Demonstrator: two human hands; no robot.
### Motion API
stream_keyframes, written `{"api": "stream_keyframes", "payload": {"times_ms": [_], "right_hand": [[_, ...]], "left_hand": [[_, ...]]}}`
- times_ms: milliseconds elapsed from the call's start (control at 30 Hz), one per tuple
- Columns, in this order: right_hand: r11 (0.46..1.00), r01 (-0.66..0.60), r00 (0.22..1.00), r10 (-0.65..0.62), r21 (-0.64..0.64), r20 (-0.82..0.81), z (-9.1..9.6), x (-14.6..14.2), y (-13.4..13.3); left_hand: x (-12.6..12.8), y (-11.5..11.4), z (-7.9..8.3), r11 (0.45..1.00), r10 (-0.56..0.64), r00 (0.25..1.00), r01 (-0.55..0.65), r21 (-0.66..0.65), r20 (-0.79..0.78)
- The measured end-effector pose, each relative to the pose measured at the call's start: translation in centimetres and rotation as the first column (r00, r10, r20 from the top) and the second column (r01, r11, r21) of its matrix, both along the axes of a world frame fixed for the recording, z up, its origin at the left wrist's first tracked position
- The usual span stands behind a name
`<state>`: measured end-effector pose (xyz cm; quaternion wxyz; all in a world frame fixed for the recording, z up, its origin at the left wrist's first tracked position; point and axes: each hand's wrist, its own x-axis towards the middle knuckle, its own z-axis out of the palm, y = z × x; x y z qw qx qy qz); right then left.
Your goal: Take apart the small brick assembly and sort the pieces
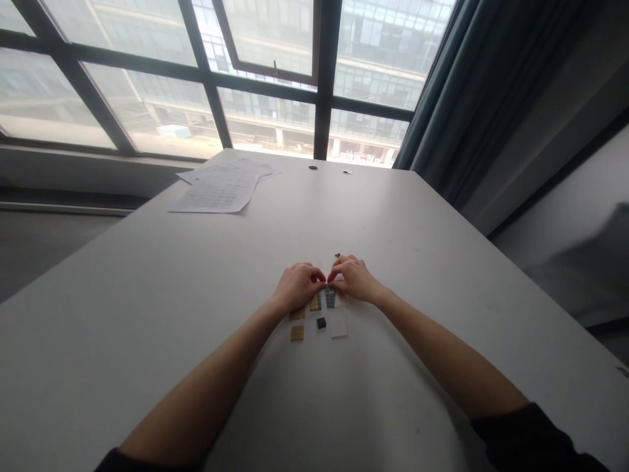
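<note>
My left hand (301,283) and my right hand (354,278) meet over a group of small flat pieces, their fingertips pinched almost together. Whatever lies between the fingertips is too small to make out. Just below them is a grey, bumpy-textured piece (331,300) that looks like a toy building plate. Beside it lies a yellow and dark grey piece (315,302). A tan piece (297,314) is partly covered by my left hand. Nearer to me are a tan square (297,333), a small black block (321,323) and a whitish square (339,328).
Past my right fingers sits a small dark piece (337,255). Printed sheets of paper (216,188) lie at the back left of the white table (147,295). Two round fittings, one a dark hole (313,168), are near the far edge. Windows and a dark curtain (457,98) stand beyond.
</note>
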<state>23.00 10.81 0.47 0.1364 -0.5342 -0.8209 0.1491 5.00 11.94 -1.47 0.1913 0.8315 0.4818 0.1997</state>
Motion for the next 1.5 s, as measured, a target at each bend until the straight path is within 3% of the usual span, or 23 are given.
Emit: {"api": "stream_keyframes", "payload": {"times_ms": [367,500,667,833,1033,1333,1433,1500], "right_hand": [[1.0,-0.014,1.0,0.014,0.006,-0.023,-0.3,0.3,-0.1],[0.999,-0.007,0.993,0.012,0.042,-0.117,-0.2,0.6,-0.2],[0.968,0.206,0.94,-0.156,0.14,-0.304,0.0,2.9,0.9],[0.918,0.382,0.896,-0.34,0.105,-0.286,-1.4,4.9,2.4],[0.959,0.275,0.938,-0.251,0.074,-0.24,-2.9,3.4,2.7],[0.981,0.171,0.983,-0.164,0.089,-0.08,-2.2,1.7,3.0],[0.981,0.166,0.979,-0.151,0.105,-0.14,-2.1,1.4,2.8],[0.985,0.162,0.95,-0.139,0.06,-0.28,-2.0,1.0,2.5]], "left_hand": [[0.2,-0.2,0.0,1.0,0.001,1.0,-0.001,0.012,0.027],[0.0,-0.1,0.3,1.0,-0.001,0.998,0.001,0.003,0.059],[-1.8,0.5,0.8,0.997,0.068,0.99,-0.071,0.02,0.126],[-4.6,0.3,0.6,0.979,0.158,0.952,-0.185,0.083,0.261],[-6.0,-0.2,-0.8,0.953,0.211,0.919,-0.268,0.138,0.332],[-5.9,-0.4,-1.1,0.952,0.199,0.926,-0.261,0.161,0.322],[-5.8,-0.5,-0.9,0.945,0.178,0.933,-0.251,0.211,0.313],[-5.5,-0.8,-0.5,0.934,0.144,0.94,-0.232,0.27,0.309]]}}
